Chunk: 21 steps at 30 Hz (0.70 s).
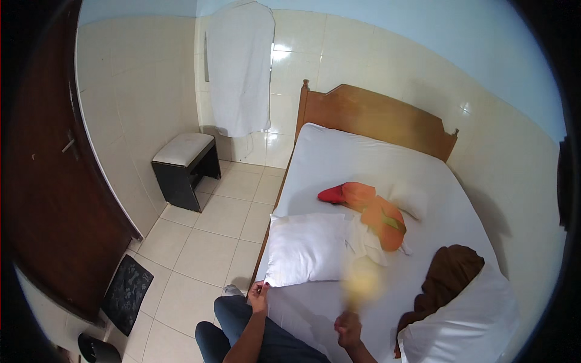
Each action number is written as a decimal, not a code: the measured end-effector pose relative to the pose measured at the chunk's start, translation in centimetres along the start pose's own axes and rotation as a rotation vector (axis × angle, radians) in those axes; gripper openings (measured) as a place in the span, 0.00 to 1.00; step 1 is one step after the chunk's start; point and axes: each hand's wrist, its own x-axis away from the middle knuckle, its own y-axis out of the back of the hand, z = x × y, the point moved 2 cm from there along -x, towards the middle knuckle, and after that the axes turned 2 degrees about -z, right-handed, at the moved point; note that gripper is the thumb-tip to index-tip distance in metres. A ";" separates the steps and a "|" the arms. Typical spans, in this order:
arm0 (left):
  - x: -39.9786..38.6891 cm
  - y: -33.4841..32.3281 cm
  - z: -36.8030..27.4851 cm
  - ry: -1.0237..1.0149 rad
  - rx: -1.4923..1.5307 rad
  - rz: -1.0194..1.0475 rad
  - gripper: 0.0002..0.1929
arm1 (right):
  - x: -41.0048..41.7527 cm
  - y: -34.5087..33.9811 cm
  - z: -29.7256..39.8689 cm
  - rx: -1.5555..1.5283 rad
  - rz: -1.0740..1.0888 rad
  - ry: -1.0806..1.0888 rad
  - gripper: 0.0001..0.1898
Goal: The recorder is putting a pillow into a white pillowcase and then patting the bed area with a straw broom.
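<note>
My left hand [258,297] pinches the near left corner of a white pillow [306,247], which lies flat near the left edge of the bed. My right hand [348,329] is closed around the handle of a yellow-headed tool [363,283], possibly a duster or brush; motion blur hides its exact form. Its head is just beyond my right fist, by the pillow's near right corner. Past it, orange and red cloth [383,222] lies crumpled with whitish cloth [370,238] on the white sheet [454,218].
At the lower right, brown cloth [451,277] lies against another white pillow [463,322]. A wooden headboard [381,113] closes the far end. Left of the bed are a padded stool [184,149], a dark mat [128,292], a black bin [97,349] and a brown door [50,172].
</note>
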 end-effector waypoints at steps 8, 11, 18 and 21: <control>1.1 -1.4 -1.0 -0.060 -0.041 0.054 0.03 | -5.0 5.9 8.1 -0.304 -0.092 -0.230 0.27; 0.3 -0.7 -0.2 -0.067 -0.057 0.019 0.03 | -7.4 4.6 10.3 -0.568 -0.443 0.064 0.26; 0.6 -1.6 -0.8 0.003 -0.042 0.042 0.04 | 0.4 -0.7 -2.4 0.102 0.455 -0.636 0.21; -0.1 -0.3 0.7 -0.141 -0.071 0.033 0.01 | -3.1 5.4 3.0 -0.110 0.129 -0.361 0.24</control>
